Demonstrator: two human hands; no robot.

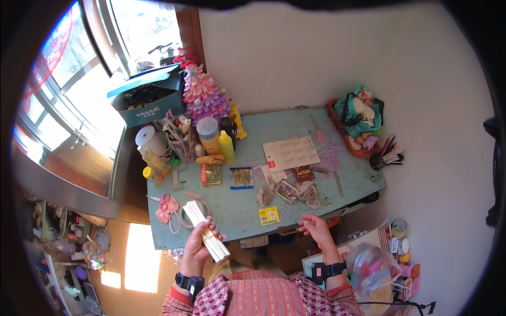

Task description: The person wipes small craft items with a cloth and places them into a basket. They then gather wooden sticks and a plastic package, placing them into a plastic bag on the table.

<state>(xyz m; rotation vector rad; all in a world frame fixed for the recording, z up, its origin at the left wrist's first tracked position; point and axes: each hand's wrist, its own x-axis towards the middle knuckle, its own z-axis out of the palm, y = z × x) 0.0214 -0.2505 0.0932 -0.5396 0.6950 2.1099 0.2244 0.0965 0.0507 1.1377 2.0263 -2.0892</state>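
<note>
My left hand (196, 241) grips a bundle of thin white sticks (206, 232) at the table's front left edge; the bundle slants, with its upper end over a roll of tape (194, 213). Beside that roll lie a pink flower-shaped piece (167, 210) with a white loop and scissors (163, 201) with pink handles. My right hand (315, 230) is empty, fingers loosely bent and apart, just in front of the table edge. A yellow printed card (269, 215) lies between the hands. Crumpled cloth (309, 194) and a small picture card (287, 190) rest beyond the right hand.
On the blue-green table (276, 125) stand a pen jar (181, 145), bottles (226, 147) and a pink-purple tree (206, 95). A white board (291, 153) lies flat, a zip bag (241, 177) to its left. A filled basket (333, 114) stands far right, by a pen holder (378, 161).
</note>
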